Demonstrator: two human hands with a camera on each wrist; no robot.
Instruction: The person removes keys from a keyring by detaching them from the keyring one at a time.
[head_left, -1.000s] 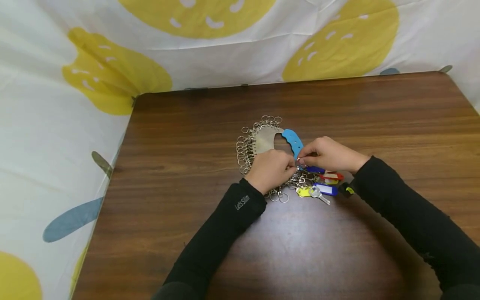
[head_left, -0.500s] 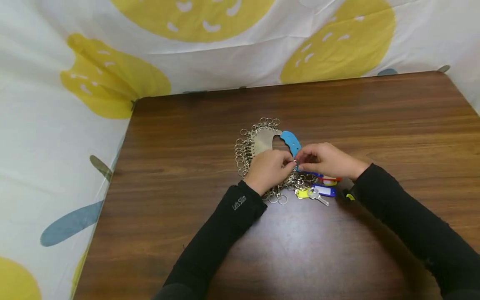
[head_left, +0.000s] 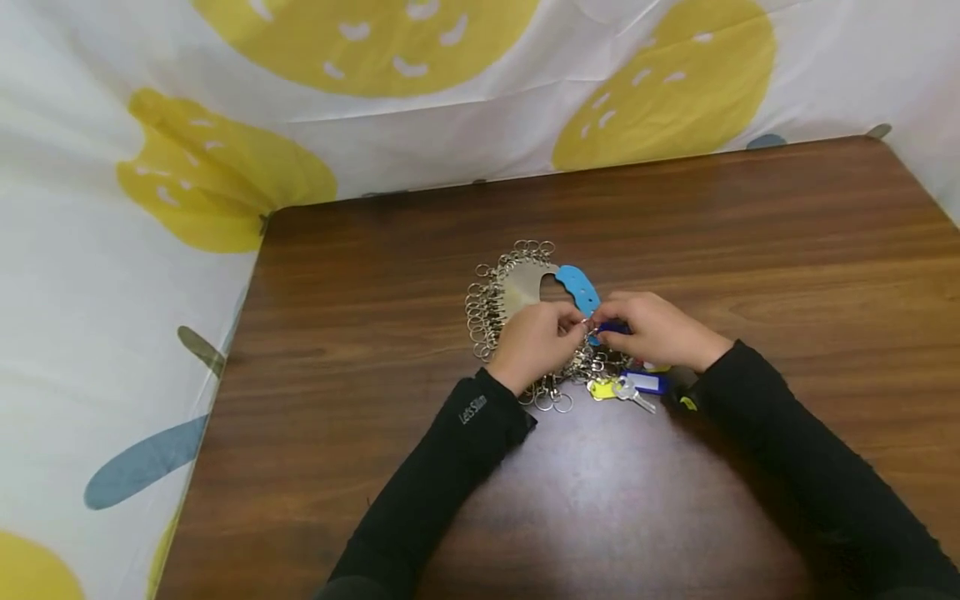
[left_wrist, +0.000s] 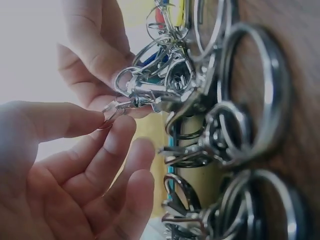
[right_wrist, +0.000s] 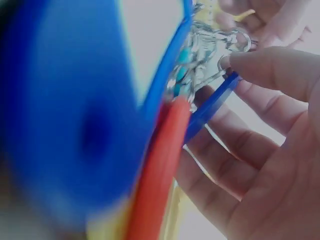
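A metal key holder plate (head_left: 521, 287) with a light blue grip (head_left: 576, 286) lies on the table, fringed with snap hooks and split rings. My left hand (head_left: 536, 343) pinches a split ring (left_wrist: 114, 115) on one of its hooks between thumb and forefinger. Meeting it from the right, my right hand (head_left: 658, 329) pinches a small ring (right_wrist: 223, 63) joined to a dark blue key tag (right_wrist: 215, 107), which lies along its fingers. The fingertips of both hands are almost together over the plate's near right edge. Fingers partly cover the joining point of the rings.
Right of the plate lie a yellow key tag (head_left: 602, 389), a blue key tag with white label (head_left: 645, 382) and a silver key (head_left: 636, 395). A red tag (right_wrist: 160, 170) hangs close to the right wrist camera. A lemon-print cloth (head_left: 450, 133) borders the brown table (head_left: 360, 333).
The right hand has dipped slightly and closed in on the left fingertips. The dark blue tag now shows within its fingers. The head view has shifted a little.
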